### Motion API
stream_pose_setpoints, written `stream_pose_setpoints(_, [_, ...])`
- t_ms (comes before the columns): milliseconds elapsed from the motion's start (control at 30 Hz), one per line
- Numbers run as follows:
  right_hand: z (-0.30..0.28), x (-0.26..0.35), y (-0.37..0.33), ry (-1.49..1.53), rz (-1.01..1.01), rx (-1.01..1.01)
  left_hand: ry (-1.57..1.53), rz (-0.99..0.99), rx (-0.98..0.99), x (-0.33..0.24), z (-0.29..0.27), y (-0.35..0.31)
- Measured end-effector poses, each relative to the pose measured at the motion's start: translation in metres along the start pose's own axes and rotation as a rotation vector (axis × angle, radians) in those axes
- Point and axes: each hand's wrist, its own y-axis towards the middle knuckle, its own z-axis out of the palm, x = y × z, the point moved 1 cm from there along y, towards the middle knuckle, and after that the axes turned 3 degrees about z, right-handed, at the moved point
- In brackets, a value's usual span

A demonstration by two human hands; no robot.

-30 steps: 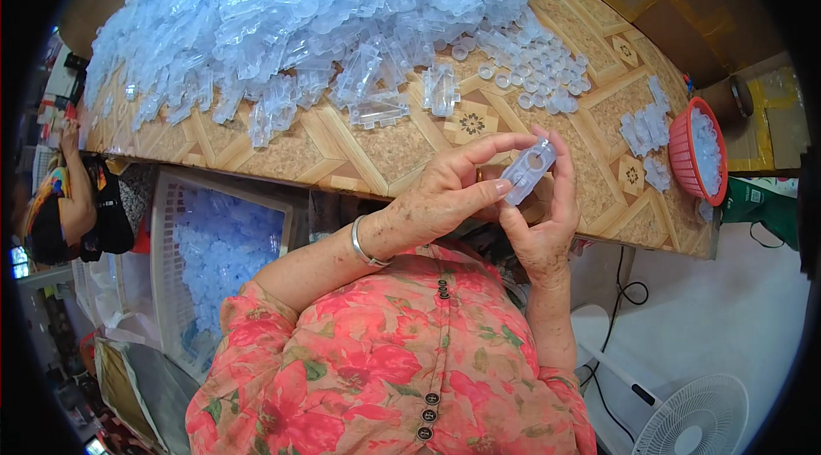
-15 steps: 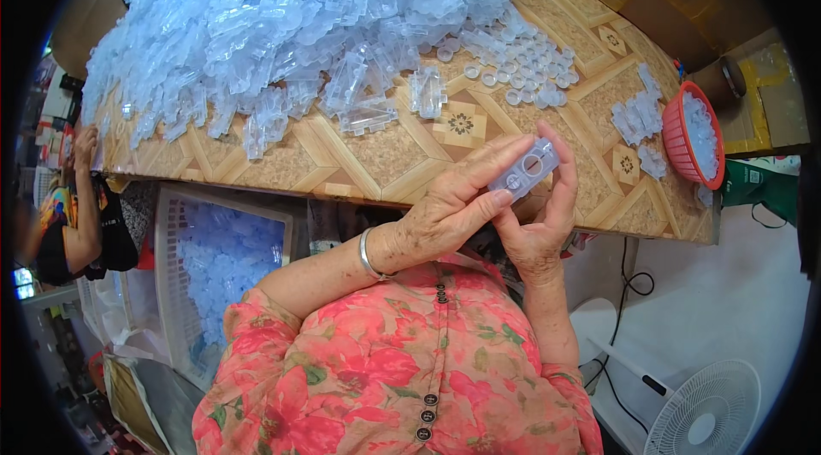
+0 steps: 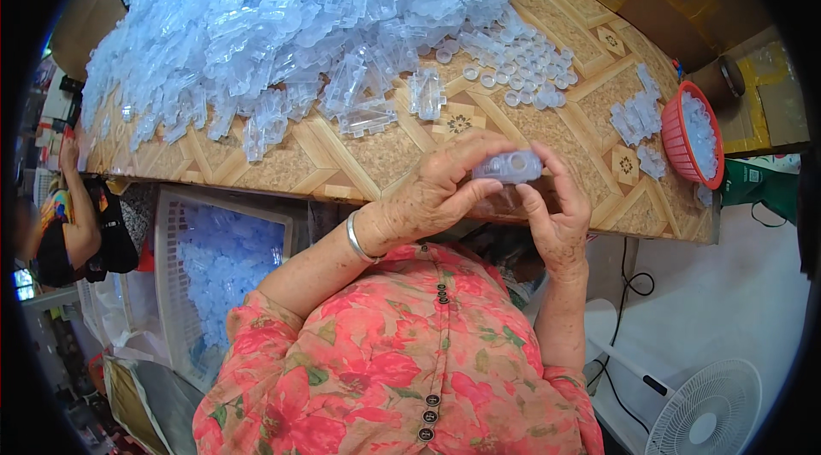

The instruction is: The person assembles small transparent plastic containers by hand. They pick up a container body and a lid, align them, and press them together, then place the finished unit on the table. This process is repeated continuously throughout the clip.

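Note:
Over the table's front edge, my left hand [image 3: 440,186] grips a small clear bluish plastic case [image 3: 513,167] by its left end, between thumb and fingers. A round opening shows on the case, which lies nearly level. At the other end my right hand [image 3: 560,220] curls its thumb and index finger round the case. Beyond my hands lies a loose group of small clear round caps [image 3: 513,98]. To the left of the caps, one clear plastic piece [image 3: 427,94] rests apart at the edge of a big heap of similar plastic pieces [image 3: 282,19].
A red basket [image 3: 676,143] of clear pieces stands at the table's right edge, with several flat pieces [image 3: 637,117] beside it. Below the table, left, sits a white crate [image 3: 167,275] of clear parts. A white fan [image 3: 703,428] is at lower right. Another person's arm [image 3: 77,198] shows far left.
The case has turned from a slant to nearly level and shifted slightly left. My right hand has moved a little right and down. The other person's hand at far left has moved.

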Motion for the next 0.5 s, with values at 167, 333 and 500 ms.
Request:
stream_pose_setpoints(167, [0.003, -0.004, 0.010, -0.149, -0.114, 0.074, 0.302, 0.055, 0.005, 0.003, -0.003, 0.001])
stream_pose_setpoints(333, [0.006, 0.001, 0.016, -0.237, -0.110, 0.099, 0.442, 0.068, -0.022, 0.003, -0.002, 0.003])
stream_pose_setpoints(500, [0.000, 0.007, 0.023, -0.175, 0.013, 0.210, 0.448, 0.058, -0.034, 0.004, -0.002, 0.002])
